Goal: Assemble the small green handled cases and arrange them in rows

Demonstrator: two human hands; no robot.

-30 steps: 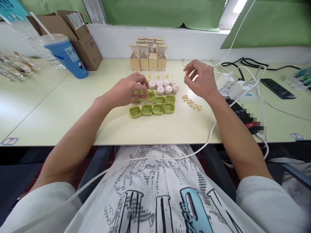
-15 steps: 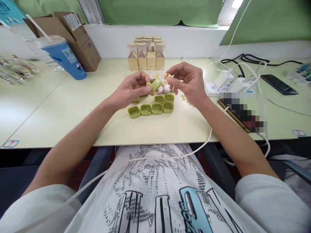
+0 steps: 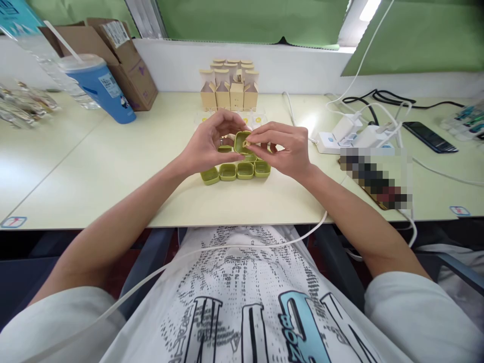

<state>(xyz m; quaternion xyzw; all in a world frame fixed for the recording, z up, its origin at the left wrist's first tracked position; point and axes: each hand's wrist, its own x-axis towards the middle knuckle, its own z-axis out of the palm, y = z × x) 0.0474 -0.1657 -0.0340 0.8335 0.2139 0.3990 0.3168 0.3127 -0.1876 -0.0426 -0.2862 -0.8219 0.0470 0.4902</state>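
Observation:
My left hand [image 3: 209, 143] holds a small green square case [image 3: 241, 141] up above the table, its hollow side turned toward me. My right hand [image 3: 282, 148] pinches a tiny beige piece [image 3: 247, 144] at the case's opening, fingers closed. Below the hands lies a row of several more green cases [image 3: 236, 171] on the pale table [image 3: 113, 166]. Behind them stands a cluster of small tan cardboard boxes [image 3: 229, 89]. The pink round pieces are hidden behind my hands.
A blue cup with a straw [image 3: 99, 86] and a brown carton [image 3: 121, 55] stand at the back left. At the right lie white chargers [image 3: 350, 132], cables and a black phone [image 3: 429, 136]. A white cable runs across my lap.
The left hand lifted a green case from the group and tilted it toward me. The right hand moved in from the right with the small beige piece to the case's opening.

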